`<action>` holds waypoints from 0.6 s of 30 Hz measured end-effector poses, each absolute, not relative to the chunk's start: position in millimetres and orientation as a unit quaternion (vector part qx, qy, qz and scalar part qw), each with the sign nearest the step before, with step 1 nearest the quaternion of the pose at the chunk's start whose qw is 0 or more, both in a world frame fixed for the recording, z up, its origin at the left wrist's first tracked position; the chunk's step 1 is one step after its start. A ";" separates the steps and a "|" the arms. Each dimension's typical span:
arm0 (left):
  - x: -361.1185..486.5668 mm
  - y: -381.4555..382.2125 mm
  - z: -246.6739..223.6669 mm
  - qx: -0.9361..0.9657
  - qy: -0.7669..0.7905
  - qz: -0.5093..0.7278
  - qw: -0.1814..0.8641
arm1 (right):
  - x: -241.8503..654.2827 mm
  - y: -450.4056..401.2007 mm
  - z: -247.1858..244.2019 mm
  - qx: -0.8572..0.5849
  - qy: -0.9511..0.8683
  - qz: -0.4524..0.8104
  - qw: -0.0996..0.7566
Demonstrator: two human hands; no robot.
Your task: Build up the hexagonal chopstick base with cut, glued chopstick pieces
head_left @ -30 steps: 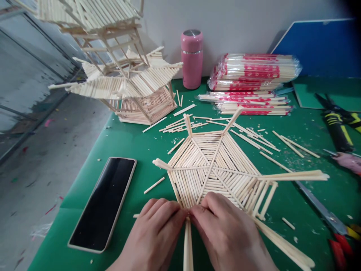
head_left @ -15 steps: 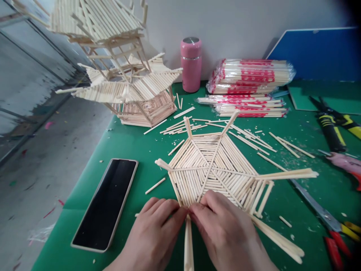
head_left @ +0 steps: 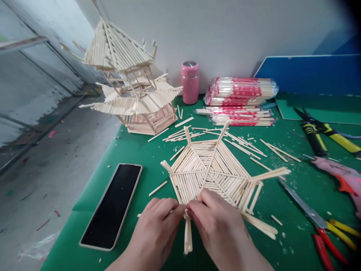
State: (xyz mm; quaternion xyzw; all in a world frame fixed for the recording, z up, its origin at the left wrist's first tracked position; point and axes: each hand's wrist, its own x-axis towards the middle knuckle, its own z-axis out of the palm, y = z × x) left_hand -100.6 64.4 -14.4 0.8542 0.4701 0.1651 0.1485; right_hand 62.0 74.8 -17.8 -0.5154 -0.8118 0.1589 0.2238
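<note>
A six-sided panel of thin wooden sticks [head_left: 194,177] lies on the green table, with paired sticks rising or jutting out at its corners. At its near corner my left hand [head_left: 160,226] is closed, thumb and fingertips pinching the edge. My right hand [head_left: 220,226] pinches the same corner from the other side, its fingertips almost touching the left ones. Between the hands a pair of sticks [head_left: 188,235] points toward me. What exactly lies under the fingertips is hidden. A pale stick end [head_left: 139,215] shows just left of my left hand.
A phone [head_left: 111,207] lies to the left. Behind stand a stick pagoda model [head_left: 141,101], a pink flask [head_left: 190,82] and wrapped stick bundles [head_left: 239,92]. Scissors [head_left: 313,214], a pink glue gun [head_left: 335,169] and pliers [head_left: 316,135] lie at right. Loose sticks [head_left: 242,146] are scattered behind the panel.
The camera view has tilted up and shifted, showing more of the pagoda's roof and the whole near stick pair. Both hands stay pinched at the panel's near corner.
</note>
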 end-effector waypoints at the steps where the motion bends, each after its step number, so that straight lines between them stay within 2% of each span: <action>1: -100.7 64.8 -13.0 0.856 0.471 0.161 0.142 | 61.3 75.5 -18.0 -0.515 -0.813 0.157 0.222; 6: -106.7 69.8 -5.5 0.860 0.482 0.155 0.069 | 62.5 77.9 -7.8 -0.499 -0.813 0.168 0.248; 10: -117.1 68.9 3.2 0.831 0.506 0.232 -0.019 | 68.9 67.1 16.5 -0.462 -0.792 0.218 0.334; 13: -122.9 62.5 14.0 0.798 0.538 0.268 -0.040 | 77.0 48.4 32.1 -0.441 -0.767 0.227 0.408; 16: -126.2 52.1 26.1 0.769 0.570 0.287 -0.038 | 99.3 26.2 33.3 -0.523 -0.694 0.186 0.459; 18: -128.1 42.8 32.7 0.752 0.587 0.298 -0.036 | 129.2 14.1 22.1 -0.606 -0.637 0.131 0.458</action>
